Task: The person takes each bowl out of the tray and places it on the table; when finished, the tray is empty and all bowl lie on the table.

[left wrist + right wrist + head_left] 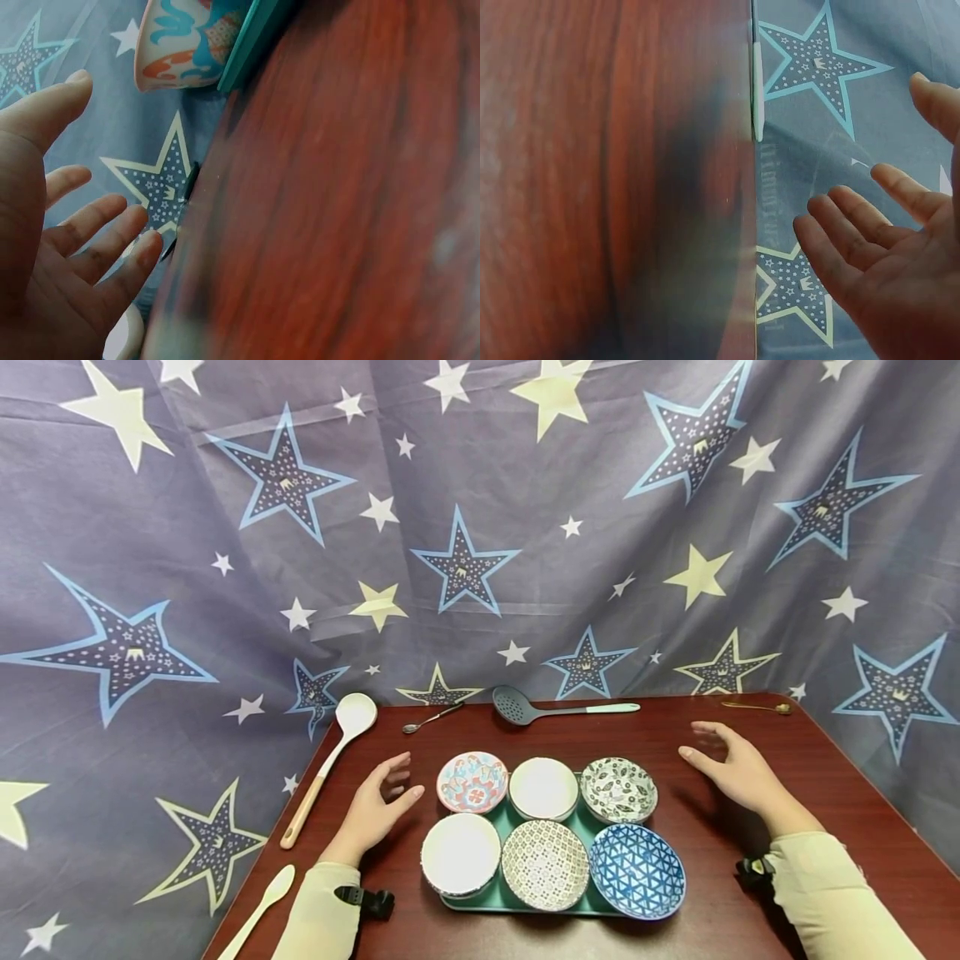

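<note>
Six bowls, in two rows, sit on a green tray (517, 906) on the table. The back row has a pink and blue patterned bowl (472, 782), a cream bowl (543, 787) and a leaf-patterned bowl (618, 789). In front are a white bowl (461, 853), a beige lattice-patterned bowl (546, 865) and a blue triangle-patterned bowl (637, 871). My left hand (377, 804) hovers left of the tray, fingers loosely bent, touching nothing; the pink patterned bowl (184, 45) is nearest. My right hand (738, 770) hovers right of the leaf-patterned bowl, apart from it, holding nothing.
A white ladle with a wooden handle (337, 752) and a cream spoon (262, 903) lie at the left. Along the back edge lie a small metal spoon (432, 718), a grey slotted spoon (517, 706) and a thin gold spoon (757, 707). A star-patterned curtain (480, 468) hangs behind.
</note>
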Available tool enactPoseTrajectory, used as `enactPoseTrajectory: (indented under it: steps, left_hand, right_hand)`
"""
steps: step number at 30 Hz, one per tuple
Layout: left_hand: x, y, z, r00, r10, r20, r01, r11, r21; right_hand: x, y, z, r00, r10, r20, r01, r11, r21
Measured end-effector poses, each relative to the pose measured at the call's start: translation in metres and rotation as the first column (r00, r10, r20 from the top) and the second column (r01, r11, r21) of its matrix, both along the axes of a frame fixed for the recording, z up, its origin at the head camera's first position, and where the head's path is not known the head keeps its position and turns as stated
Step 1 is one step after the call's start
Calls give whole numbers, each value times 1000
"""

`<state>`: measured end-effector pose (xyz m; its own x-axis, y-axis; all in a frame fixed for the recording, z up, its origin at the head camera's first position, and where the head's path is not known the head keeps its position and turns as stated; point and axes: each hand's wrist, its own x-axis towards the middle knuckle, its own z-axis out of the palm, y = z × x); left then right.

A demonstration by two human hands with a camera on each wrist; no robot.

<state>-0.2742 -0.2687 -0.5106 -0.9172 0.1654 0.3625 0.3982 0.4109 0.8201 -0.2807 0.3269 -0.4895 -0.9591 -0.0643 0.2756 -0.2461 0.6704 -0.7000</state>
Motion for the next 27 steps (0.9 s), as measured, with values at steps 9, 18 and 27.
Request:
enactPoseTrajectory:
  steps: [9, 18, 27]
  left_hand:
    - [16, 7, 8, 1000, -5, -19, 4, 1000, -5]
    - [3, 2, -17, 999, -10, -42, 7, 997, -79]
    - [-5, 1, -26, 999, -47, -11, 46, 995, -90]
  right_hand:
    - [0, -10, -2, 1000, 29, 8, -29, 999, -45]
    - [-1, -18, -8, 995, 92, 27, -90, 993, -75]
    - [2, -33, -4, 967, 223, 122, -178, 937, -301]
